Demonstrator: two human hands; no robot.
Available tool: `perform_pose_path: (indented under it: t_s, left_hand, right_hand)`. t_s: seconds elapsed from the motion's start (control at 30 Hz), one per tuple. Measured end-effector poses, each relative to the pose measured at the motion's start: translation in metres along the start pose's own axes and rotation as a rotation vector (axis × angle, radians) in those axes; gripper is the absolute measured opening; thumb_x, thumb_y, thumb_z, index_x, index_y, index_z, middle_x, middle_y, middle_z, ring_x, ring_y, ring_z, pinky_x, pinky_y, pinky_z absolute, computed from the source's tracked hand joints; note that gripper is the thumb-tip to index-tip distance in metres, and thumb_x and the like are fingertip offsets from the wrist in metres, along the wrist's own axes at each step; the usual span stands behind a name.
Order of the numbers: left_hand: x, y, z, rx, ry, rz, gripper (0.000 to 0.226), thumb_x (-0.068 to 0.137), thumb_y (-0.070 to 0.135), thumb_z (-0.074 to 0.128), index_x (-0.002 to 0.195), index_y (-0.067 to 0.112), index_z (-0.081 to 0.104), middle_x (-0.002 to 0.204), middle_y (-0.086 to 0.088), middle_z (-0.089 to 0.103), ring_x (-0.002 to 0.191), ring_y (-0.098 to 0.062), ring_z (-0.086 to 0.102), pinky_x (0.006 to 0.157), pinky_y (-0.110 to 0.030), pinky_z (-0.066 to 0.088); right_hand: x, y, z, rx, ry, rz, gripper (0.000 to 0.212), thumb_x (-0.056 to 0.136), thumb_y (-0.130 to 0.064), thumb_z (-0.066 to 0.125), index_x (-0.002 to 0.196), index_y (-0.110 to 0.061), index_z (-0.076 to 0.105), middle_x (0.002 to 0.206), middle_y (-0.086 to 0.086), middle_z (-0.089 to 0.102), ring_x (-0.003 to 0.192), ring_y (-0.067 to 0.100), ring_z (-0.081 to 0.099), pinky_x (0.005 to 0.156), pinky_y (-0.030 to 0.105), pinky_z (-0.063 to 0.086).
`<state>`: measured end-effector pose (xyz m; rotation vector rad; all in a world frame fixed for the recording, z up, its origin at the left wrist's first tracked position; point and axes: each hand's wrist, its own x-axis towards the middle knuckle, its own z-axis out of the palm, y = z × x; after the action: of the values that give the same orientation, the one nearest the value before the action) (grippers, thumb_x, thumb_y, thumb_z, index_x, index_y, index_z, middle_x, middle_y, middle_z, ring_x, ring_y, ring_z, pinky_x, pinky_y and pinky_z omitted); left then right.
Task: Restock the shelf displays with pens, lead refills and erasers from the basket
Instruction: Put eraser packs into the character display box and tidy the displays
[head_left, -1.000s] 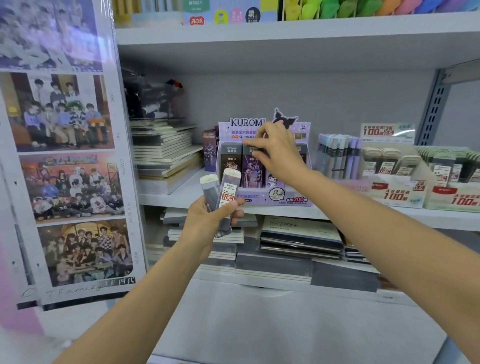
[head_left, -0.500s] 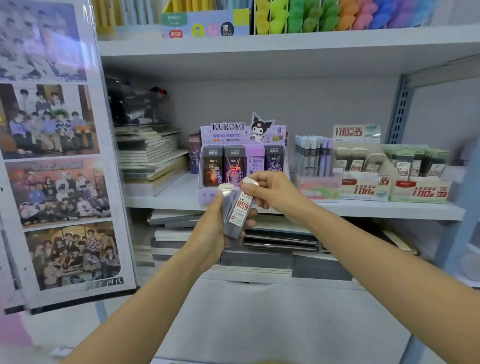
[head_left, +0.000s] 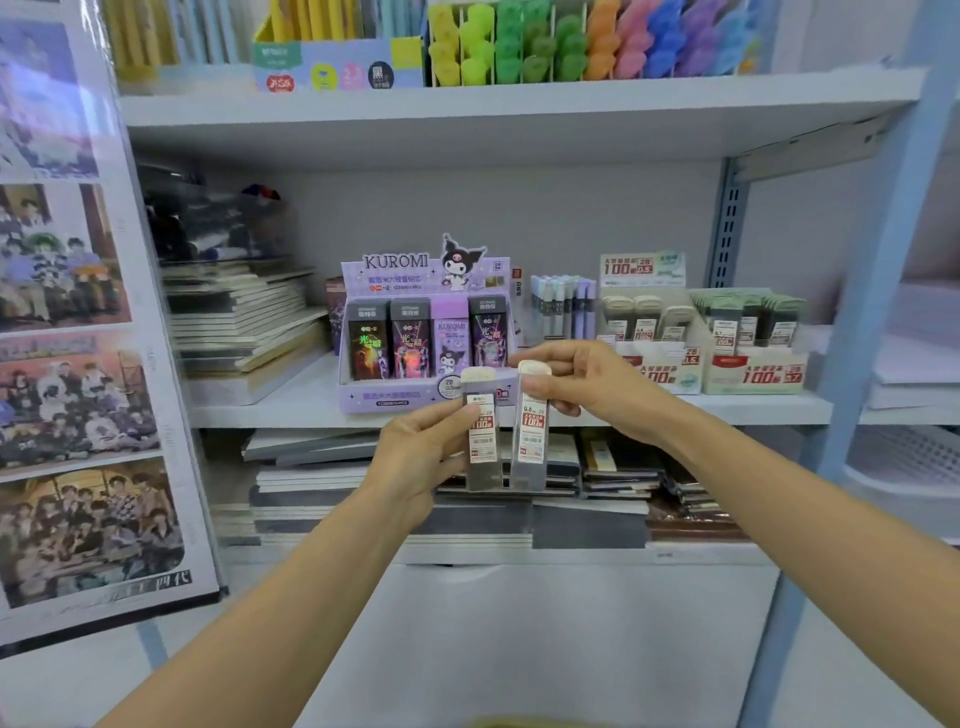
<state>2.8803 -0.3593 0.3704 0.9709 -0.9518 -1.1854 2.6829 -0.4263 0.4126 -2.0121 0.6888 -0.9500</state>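
Two upright lead refill cases with cream caps and red-and-white labels are held side by side in front of the middle shelf. My left hand (head_left: 421, 457) grips the left refill case (head_left: 482, 431) by its side. My right hand (head_left: 582, 384) pinches the right refill case (head_left: 532, 431) near its cap. Just behind them stands the purple Kuromi display box (head_left: 395, 400) with a row of dark and lilac refill cases. To its right sit the white display boxes (head_left: 660, 364) holding matching cream-capped refills. The basket is out of view.
Notebooks are stacked at the shelf's left (head_left: 244, 322) and on the lower shelf (head_left: 332, 483). Coloured pens and highlighters (head_left: 571, 47) fill the top shelf. A photo poster board (head_left: 78, 364) stands on the left; a blue shelf upright (head_left: 878, 260) is on the right.
My right hand came back from the Kuromi box and took one of the two refill cases from my left hand. The view shifted so the shelf's right side shows more.
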Motion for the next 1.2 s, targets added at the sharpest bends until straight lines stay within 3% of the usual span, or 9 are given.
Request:
perform_pose_path:
  t_s: [0.23, 0.4, 0.53, 0.6, 0.67, 0.77, 0.9, 1.0, 1.2]
  left_hand:
    - [0.002, -0.009, 0.045, 0.044, -0.271, 0.039, 0.026, 0.097, 0.016, 0.055, 0.114, 0.002, 0.069, 0.11, -0.016, 0.072, 0.105, -0.031, 0.067, 0.09, -0.04, 0.056]
    - [0.013, -0.017, 0.08, 0.227, -0.292, 0.177, 0.027, 0.102, 0.018, 0.047, 0.119, 0.008, 0.065, 0.11, -0.01, 0.073, 0.103, -0.023, 0.069, 0.092, -0.036, 0.055]
    - [0.03, -0.022, 0.103, 0.713, -0.166, 0.607, 0.019, 0.099, 0.018, 0.051, 0.115, 0.021, 0.062, 0.118, 0.006, 0.063, 0.109, -0.006, 0.058, 0.092, -0.017, 0.045]
    - [0.043, -0.024, 0.111, 1.012, -0.166, 0.858, 0.028, 0.098, 0.019, 0.051, 0.125, 0.018, 0.058, 0.131, 0.002, 0.056, 0.124, -0.011, 0.047, 0.104, -0.024, 0.036]
    - [0.057, -0.029, 0.119, 1.272, -0.194, 0.973, 0.044, 0.097, 0.02, 0.051, 0.141, 0.016, 0.046, 0.151, -0.001, 0.039, 0.142, -0.018, 0.028, 0.118, -0.034, 0.019]
    - [0.074, -0.043, 0.127, 1.553, -0.221, 0.991, 0.065, 0.099, 0.032, 0.046, 0.155, 0.024, 0.014, 0.164, 0.004, 0.005, 0.15, -0.017, -0.007, 0.119, -0.034, -0.009]
    - [0.087, -0.052, 0.13, 1.738, -0.164, 1.062, 0.076, 0.099, 0.039, 0.042, 0.155, 0.024, -0.007, 0.163, 0.001, -0.011, 0.146, -0.023, -0.025, 0.118, -0.046, -0.017]
    - [0.095, -0.05, 0.133, 1.797, -0.11, 1.064, 0.078, 0.099, 0.042, 0.041, 0.154, 0.023, -0.011, 0.163, -0.001, -0.011, 0.146, -0.026, -0.026, 0.115, -0.05, -0.021]
    - [0.1, -0.05, 0.135, 1.813, -0.096, 1.061, 0.074, 0.098, 0.045, 0.04, 0.156, 0.023, 0.0, 0.164, -0.001, 0.008, 0.15, -0.024, -0.009, 0.115, -0.051, -0.019]
  right_hand:
    - [-0.027, 0.003, -0.028, -0.099, -0.029, -0.032, 0.017, 0.093, -0.026, 0.064, 0.109, -0.025, 0.07, 0.08, -0.009, 0.068, 0.064, 0.003, 0.052, 0.056, 0.016, 0.04]
    - [-0.044, 0.006, -0.073, -0.248, 0.058, -0.01, 0.017, 0.096, -0.033, 0.058, 0.095, -0.02, 0.069, 0.077, -0.004, 0.062, 0.065, 0.01, 0.05, 0.059, 0.021, 0.041]
    - [-0.05, -0.001, -0.117, -0.339, 0.253, -0.011, 0.018, 0.097, -0.032, 0.056, 0.094, -0.019, 0.069, 0.076, -0.011, 0.065, 0.062, 0.001, 0.053, 0.056, 0.013, 0.041]
    - [-0.048, -0.006, -0.142, -0.39, 0.38, -0.02, 0.022, 0.097, -0.032, 0.056, 0.099, -0.013, 0.068, 0.075, -0.011, 0.067, 0.06, 0.0, 0.054, 0.055, 0.013, 0.041]
    - [-0.044, -0.01, -0.166, -0.429, 0.521, -0.028, 0.021, 0.096, -0.031, 0.057, 0.099, -0.013, 0.068, 0.08, -0.006, 0.069, 0.063, 0.002, 0.057, 0.058, 0.017, 0.044]
    - [-0.034, -0.011, -0.193, -0.522, 0.714, -0.053, 0.017, 0.096, -0.027, 0.057, 0.096, -0.014, 0.068, 0.074, -0.008, 0.063, 0.06, 0.002, 0.049, 0.057, 0.017, 0.038]
    - [-0.017, -0.004, -0.203, -0.582, 0.775, -0.057, 0.013, 0.095, -0.024, 0.058, 0.099, -0.017, 0.068, 0.079, -0.006, 0.065, 0.067, 0.005, 0.053, 0.055, 0.012, 0.04]
    - [-0.004, 0.007, -0.197, -0.635, 0.728, -0.05, 0.014, 0.095, -0.023, 0.06, 0.103, -0.015, 0.068, 0.082, -0.006, 0.065, 0.069, 0.001, 0.054, 0.053, 0.003, 0.038]
    - [0.01, 0.027, -0.191, -0.791, 0.707, -0.072, 0.011, 0.094, -0.025, 0.06, 0.096, -0.017, 0.067, 0.086, -0.004, 0.062, 0.075, 0.003, 0.054, 0.067, 0.02, 0.042]
